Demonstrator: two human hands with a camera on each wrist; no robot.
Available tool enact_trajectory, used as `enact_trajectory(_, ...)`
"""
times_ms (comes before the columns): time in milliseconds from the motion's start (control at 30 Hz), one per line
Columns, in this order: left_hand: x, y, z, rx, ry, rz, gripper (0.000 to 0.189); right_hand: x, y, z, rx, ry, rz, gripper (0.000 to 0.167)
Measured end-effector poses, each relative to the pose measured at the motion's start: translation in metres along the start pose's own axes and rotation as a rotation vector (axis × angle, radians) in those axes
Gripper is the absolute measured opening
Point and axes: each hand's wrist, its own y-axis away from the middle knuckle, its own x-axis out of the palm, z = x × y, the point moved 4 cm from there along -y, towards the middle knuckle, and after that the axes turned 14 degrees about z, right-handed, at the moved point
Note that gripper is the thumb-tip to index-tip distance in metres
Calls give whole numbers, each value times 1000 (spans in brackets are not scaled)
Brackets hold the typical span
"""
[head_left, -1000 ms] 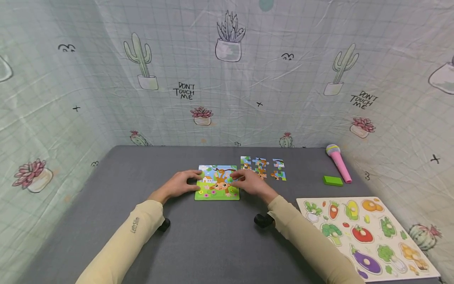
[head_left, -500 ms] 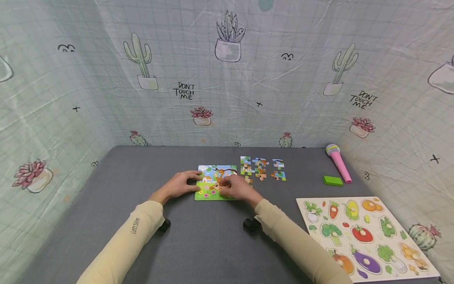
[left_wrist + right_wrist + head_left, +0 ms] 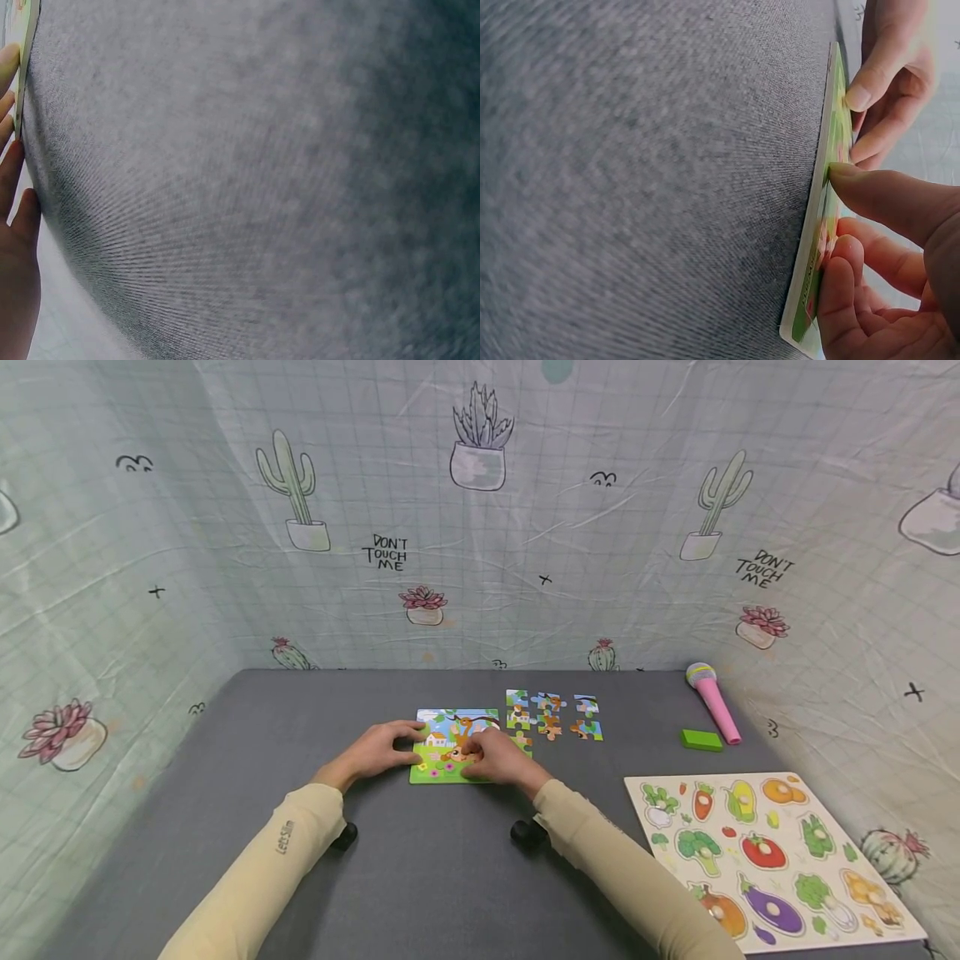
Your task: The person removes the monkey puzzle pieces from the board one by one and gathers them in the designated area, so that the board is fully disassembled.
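Observation:
A small jigsaw board (image 3: 431,777) with a monkey picture lies flat on the grey table. At its left edge rests my left hand (image 3: 377,750), thumb and fingers spread apart along the rim. In the left wrist view that hand (image 3: 19,255) shows only at the image edge, fairly straight-fingered. My right hand (image 3: 497,757) covers the board's right part and pinches at a puzzle piece there, which is mostly hidden. In the right wrist view its thumb (image 3: 855,180) presses by a seam in the picture, and the fingers (image 3: 844,277) curl opposite.
Several loose puzzle pieces (image 3: 549,727) lie right of the board, one partly behind my right hand. Farther right are a green block (image 3: 701,741) and a pink toy microphone (image 3: 720,710). A vegetable peg board (image 3: 720,927) is at the front right. A printed curtain (image 3: 337,593) surrounds the table.
My right hand has moved left from the board's right edge onto its picture, uncovering more loose pieces. My left hand keeps its place. The head view has shifted slightly.

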Motion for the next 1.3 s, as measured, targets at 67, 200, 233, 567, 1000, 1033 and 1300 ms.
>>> enact_trajectory(67, 0, 1, -1, 3, -3, 2, 42, 0, -1, 0, 2, -3, 2, 29)
enact_trajectory(200, 0, 2, -2, 4, 0, 8, 42, 1, -1, -1, 17, -7, -1, 29)
enact_trajectory(233, 0, 1, -2, 2, 2, 9, 42, 1, 0, -1, 20, -7, -4, 29)
enact_trajectory(567, 0, -1, -1, -8, -5, 9, 42, 0, 1, 0, 11, -26, -26, 31)
enact_trajectory(1000, -2, 0, -1, 33, -39, -8, 40, 3, 4, 5, -36, -6, -25, 20)
enact_trajectory(1033, -3, 0, -1, 38, -42, -10, 40, 3, 4, 6, -35, -2, -27, 21)
enact_trajectory(1300, -1, 0, 0, 22, -43, 2, 41, 3, 7, 7, -66, -15, -61, 19)
